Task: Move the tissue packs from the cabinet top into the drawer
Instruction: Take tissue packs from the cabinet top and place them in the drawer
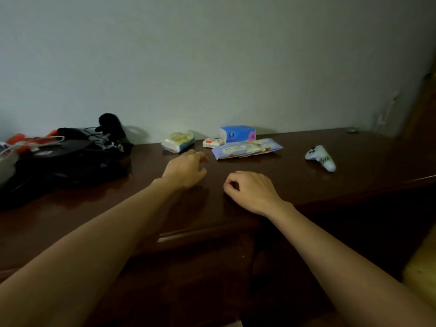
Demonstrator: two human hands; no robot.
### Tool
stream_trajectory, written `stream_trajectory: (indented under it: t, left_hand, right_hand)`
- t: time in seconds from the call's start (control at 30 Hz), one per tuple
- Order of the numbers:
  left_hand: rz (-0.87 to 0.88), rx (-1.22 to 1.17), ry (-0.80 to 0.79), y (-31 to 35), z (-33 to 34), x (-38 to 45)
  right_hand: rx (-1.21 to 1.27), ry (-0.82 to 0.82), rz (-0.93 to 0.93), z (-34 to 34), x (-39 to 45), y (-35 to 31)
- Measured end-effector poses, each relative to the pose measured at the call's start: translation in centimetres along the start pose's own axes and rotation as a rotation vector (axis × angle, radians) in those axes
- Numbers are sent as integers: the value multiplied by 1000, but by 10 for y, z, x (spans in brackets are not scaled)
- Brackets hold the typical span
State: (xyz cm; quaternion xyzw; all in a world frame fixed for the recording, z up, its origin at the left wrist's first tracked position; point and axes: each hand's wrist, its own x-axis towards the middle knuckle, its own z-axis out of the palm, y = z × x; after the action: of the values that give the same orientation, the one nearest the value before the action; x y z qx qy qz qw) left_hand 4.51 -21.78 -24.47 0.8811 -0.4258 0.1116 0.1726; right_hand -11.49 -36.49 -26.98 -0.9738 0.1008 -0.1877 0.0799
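Note:
Several tissue packs lie near the wall on the dark wooden cabinet top [306, 185]: a white and yellow pack [178, 140], a small red and white pack [212, 142], a blue and pink pack [237, 133] standing behind, and a long flat pale purple pack [246, 148] in front. My left hand [186, 169] hovers just short of the white and yellow pack, fingers loosely curled, holding nothing. My right hand [251, 190] rests on the cabinet top in front of the purple pack, fingers curled under, empty. A drawer front [200, 234] shows below the top's edge, closed.
A black bag with cables and red items [61, 159] fills the left of the cabinet top. A white game controller [320, 158] lies at the right. The pale wall stands right behind the packs. A yellowish floor [422, 267] shows at lower right.

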Motion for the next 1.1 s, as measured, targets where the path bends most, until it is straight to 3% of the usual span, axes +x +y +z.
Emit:
stream_trajectory:
  t: [0.17, 0.27, 0.37, 0.5, 0.7, 0.8, 0.87, 1.0, 1.1]
  left_hand:
    - [12, -32, -40, 24, 47, 85]
    - [28, -45, -118, 27, 85, 119]
    - [1, -43, -113, 23, 105, 141]
    - [32, 98, -22, 18, 108, 153]
    - [50, 74, 68, 17, 103, 150]
    - [-21, -73, -47, 21, 93, 133]
    - [-67, -68, -98, 20, 82, 115]
    - [-73, -64, -47, 9, 53, 58]
    - [-128, -160, -18, 4, 31, 2]
  right_hand:
    - [74, -14, 320, 3, 62, 63]
    - [239, 103, 616, 11, 103, 101]
    - [526, 198, 849, 15, 145, 128]
    - [939, 179, 984, 20, 184, 140]
    - [1091, 247, 999, 17, 175, 134]
    - [1109, 298, 955, 12, 152, 122]
    - [1159, 387, 901, 12, 133, 110]
    - [1227, 644, 793, 0, 89, 74]
    - [1282, 647, 695, -14, 56, 41]
